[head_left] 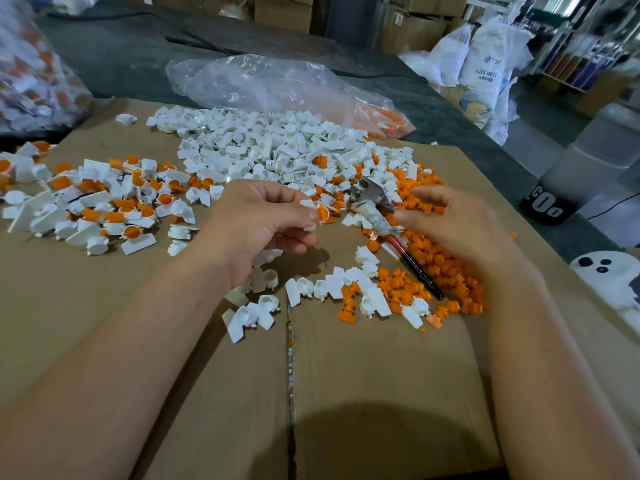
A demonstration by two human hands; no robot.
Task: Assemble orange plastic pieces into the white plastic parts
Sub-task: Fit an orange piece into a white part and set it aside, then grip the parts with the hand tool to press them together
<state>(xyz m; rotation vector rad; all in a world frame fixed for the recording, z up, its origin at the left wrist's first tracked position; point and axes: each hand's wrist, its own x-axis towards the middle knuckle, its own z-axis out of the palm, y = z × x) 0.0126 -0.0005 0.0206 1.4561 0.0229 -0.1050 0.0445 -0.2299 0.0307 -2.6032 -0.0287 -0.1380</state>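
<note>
Left hand [256, 216] raised, white part [308, 204] (orange piece [322, 213] inside) pinched at fingertips

Cardboard [381, 375]: flattened brown box with a taped seam down its middle, lying on the desk.
Desk [121, 64]: dark grey, showing beyond the cardboard.
Pliers [414, 266]: metal head, red-and-black handle, lying right of centre.
Clear bag [270, 81]: crumpled, at the cardboard's far edge.
White sacks [485, 64]: printed "ABS", far right.
Boxes [284, 12]: brown, along the back.
</note>
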